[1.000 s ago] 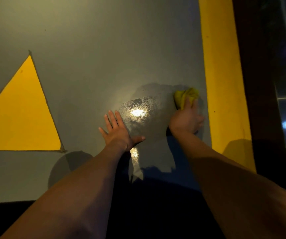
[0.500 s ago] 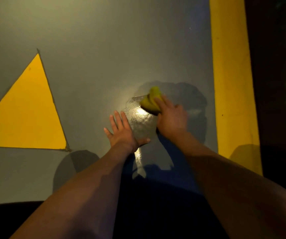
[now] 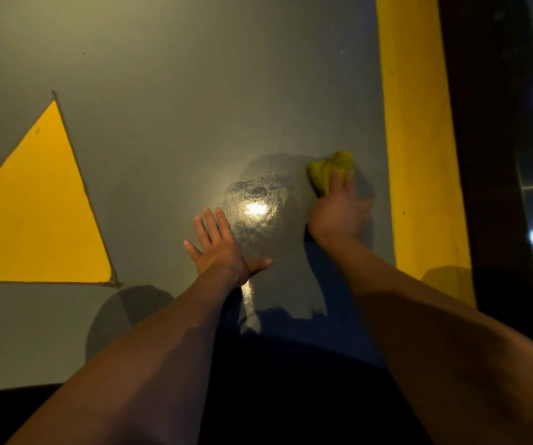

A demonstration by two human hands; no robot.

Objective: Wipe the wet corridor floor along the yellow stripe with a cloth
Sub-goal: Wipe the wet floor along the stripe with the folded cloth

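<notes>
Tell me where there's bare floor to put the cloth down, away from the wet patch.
Free: the grey floor between the yellow triangle and the yellow stripe, beyond both hands. Crowded: the wet patch, with the left hand flat beside it and the right hand pressing the cloth.

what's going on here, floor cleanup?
Yes. A person is kneeling over a grey floor, wiping it by hand. The right hand presses a bunched yellow-green cloth onto the floor at the far right edge of a wet patch, close to the yellow stripe but not on it. The left hand lies flat, fingers spread, bracing at the patch's left edge. The patch glistens under a light, so it isn't dry yet.
</notes>
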